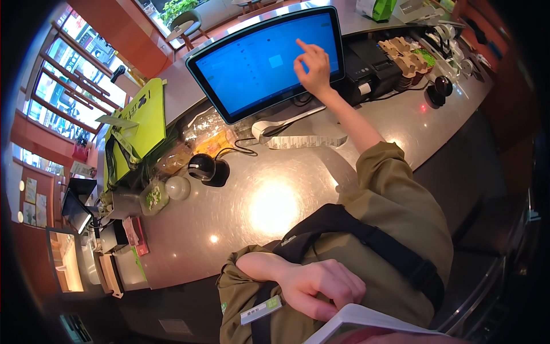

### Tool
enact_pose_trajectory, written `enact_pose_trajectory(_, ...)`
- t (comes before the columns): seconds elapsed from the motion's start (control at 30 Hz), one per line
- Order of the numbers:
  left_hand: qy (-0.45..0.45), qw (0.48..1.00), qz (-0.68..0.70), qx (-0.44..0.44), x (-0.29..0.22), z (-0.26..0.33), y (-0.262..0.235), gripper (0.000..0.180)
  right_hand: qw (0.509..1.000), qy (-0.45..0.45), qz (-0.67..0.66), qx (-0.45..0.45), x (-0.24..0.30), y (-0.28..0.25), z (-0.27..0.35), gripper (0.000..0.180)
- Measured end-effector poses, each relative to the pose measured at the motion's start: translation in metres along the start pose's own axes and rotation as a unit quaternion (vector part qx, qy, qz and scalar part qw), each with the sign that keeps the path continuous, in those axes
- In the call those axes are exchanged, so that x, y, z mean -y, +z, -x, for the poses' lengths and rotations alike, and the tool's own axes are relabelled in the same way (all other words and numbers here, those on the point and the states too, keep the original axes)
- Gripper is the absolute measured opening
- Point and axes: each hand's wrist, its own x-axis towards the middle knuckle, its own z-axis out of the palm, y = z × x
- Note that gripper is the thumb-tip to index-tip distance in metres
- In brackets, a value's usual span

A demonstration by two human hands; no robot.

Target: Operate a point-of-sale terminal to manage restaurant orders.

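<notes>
A large touchscreen monitor [252,74] with a lit blue display stands at the far side of a metal counter [229,252]. My right hand [314,67] is raised in front of its right half, index finger stretched out and nothing held. Whether the fingertip touches the glass, I cannot tell. My left arm is folded across my body. My left hand [326,286] is curled closed at chest height, beside a white-edged object [366,315] at the bottom. The undersides of its fingers are hidden. A long paper receipt strip [306,141] lies curled below the monitor.
A black printer [369,71] and stacked cardboard cup carriers [401,54] stand right of the monitor. A black scanner [203,167] with a cable sits left of centre; another scanner [440,90] is far right. A lime-green bag [140,129] stands left, near wrapped yellow packets [215,140].
</notes>
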Motion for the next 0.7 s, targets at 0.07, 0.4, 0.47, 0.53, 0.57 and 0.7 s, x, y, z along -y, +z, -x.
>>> enact_pose_trajectory(0.07,0.001,1.000,-0.001,-0.001,0.000,0.001,0.000,0.029,0.999,-0.019,-0.018,0.023,0.014,0.004,0.003,0.009)
enact_pose_trajectory(0.4,0.006,1.000,-0.007,0.000,-0.003,0.004,0.003,0.030,0.992,-0.075,-0.059,0.083,0.046,0.031,-0.002,0.012)
enact_pose_trajectory(0.47,0.009,1.000,-0.009,-0.001,-0.004,0.005,0.003,0.030,0.991,-0.079,-0.050,0.093,0.047,0.033,-0.002,0.013)
enact_pose_trajectory(0.53,0.011,1.000,-0.009,0.001,-0.004,0.005,0.002,0.030,0.991,-0.079,-0.045,0.098,0.046,0.032,0.000,0.013)
enact_pose_trajectory(0.57,0.012,1.000,-0.009,0.001,-0.004,0.006,0.002,0.030,0.991,-0.078,-0.038,0.102,0.046,0.031,0.002,0.014)
enact_pose_trajectory(0.7,0.015,1.000,-0.007,0.006,-0.004,0.007,0.000,0.031,0.989,-0.077,-0.041,0.115,0.045,0.028,0.011,0.014)
